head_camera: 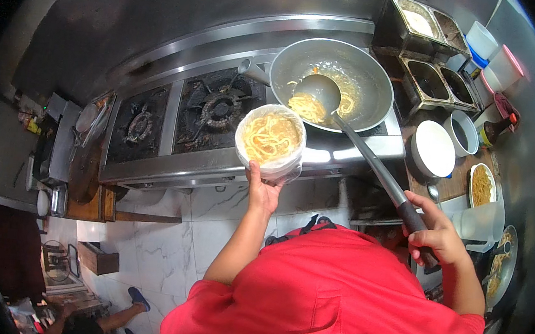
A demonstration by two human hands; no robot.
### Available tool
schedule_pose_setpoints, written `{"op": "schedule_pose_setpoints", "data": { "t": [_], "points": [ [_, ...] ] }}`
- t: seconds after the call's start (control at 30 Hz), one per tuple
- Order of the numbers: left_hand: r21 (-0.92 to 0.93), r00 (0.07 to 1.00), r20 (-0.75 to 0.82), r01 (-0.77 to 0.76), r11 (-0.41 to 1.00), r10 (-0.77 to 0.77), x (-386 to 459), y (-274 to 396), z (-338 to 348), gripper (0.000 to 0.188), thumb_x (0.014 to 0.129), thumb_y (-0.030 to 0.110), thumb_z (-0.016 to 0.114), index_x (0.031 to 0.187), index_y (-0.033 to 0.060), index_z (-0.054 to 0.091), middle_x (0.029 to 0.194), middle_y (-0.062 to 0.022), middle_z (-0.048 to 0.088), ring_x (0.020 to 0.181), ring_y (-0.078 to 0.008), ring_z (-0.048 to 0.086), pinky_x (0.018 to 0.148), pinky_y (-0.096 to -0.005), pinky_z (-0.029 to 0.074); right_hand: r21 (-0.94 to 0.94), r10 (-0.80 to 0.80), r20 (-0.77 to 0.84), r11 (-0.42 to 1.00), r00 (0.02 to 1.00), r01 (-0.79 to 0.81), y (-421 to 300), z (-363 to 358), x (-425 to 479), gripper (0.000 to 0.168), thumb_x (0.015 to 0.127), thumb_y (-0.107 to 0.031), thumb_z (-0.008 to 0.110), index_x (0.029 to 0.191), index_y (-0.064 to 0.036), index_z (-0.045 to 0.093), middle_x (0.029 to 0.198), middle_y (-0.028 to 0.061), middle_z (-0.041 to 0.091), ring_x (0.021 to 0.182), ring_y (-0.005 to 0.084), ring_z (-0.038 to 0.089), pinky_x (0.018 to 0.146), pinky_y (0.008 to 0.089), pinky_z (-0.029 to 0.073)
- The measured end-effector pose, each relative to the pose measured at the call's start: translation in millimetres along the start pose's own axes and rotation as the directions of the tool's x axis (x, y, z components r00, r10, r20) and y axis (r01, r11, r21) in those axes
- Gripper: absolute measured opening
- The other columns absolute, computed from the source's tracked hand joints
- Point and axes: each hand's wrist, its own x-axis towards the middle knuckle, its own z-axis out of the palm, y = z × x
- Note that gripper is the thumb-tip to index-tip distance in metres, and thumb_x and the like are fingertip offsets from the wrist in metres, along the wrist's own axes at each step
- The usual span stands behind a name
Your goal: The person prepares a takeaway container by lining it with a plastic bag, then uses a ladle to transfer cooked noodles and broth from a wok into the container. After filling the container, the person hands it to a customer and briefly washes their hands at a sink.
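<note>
My left hand (264,193) grips a plastic-lined bowl (291,166) from below, with the thumb on its near side. Noodles in a brown sauce (271,138) fill the bowl almost to the rim. Behind it, a large metal wok (374,88) rests on the stove. My right hand (438,232) is closed around the dark handle of a long ladle (373,159). The ladle's round head lies inside the wok, and thick noodles (307,106) sit at its lip. A little sauce and a few noodle strands cling to the wok's inner surface.
Left of the wok are gas burners (221,109). Metal seasoning containers (427,81) stand at the back right. A white bowl (434,148), a dish of noodles (483,186) and a clear plastic jug (479,223) are on the right. Another person's leg (121,316) shows at lower left.
</note>
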Motion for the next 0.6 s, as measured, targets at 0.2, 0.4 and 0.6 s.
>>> {"op": "schedule_pose_setpoints", "data": {
  "t": [0.2,0.4,0.6],
  "points": [
    [-0.028,0.999,0.042,0.0,1.0,0.001,0.6,-1.6,-1.3,0.077,0.074,0.062,0.056,0.132,0.0272,0.018,0.135,-0.0054,0.027,0.121,-0.0263,0.033,0.093,-0.0484,0.033,0.056,-0.006,0.003,0.998,1.0,0.005,-13.2,10.5,10.4,0.074,0.064,0.002,0.056,0.133,-0.007,0.03,0.08,0.0103,0.052,0.047,0.016,0.053,0.037,0.0279,0.041],
    [-0.04,1.0,0.012,0.0,0.999,0.001,0.7,-3.0,-3.6,0.074,0.076,0.06,0.055,0.132,0.0284,0.019,0.134,-0.0049,0.028,0.121,-0.0258,0.032,0.094,-0.0478,0.032,0.021,-0.022,0.013,1.0,1.0,0.022,-21.7,9.5,0.5,0.073,0.062,0.002,0.055,0.131,-0.005,0.033,0.079,0.0119,0.052,0.046,0.0159,0.052,0.036,0.0288,0.041],
    [-0.018,1.0,0.012,0.011,1.0,-0.01,0.6,-0.2,1.2,0.071,0.078,0.059,0.053,0.132,0.029,0.018,0.135,-0.0043,0.027,0.121,-0.0255,0.031,0.093,-0.0472,0.032,0.448,-0.061,0.175,0.894,0.983,-0.024,-9.1,-4.6,20.1,0.069,0.067,0.004,0.05,0.132,-0.005,0.028,0.086,0.0199,0.048,0.046,0.017,0.052,0.03,0.0258,0.04]
  ]
}}
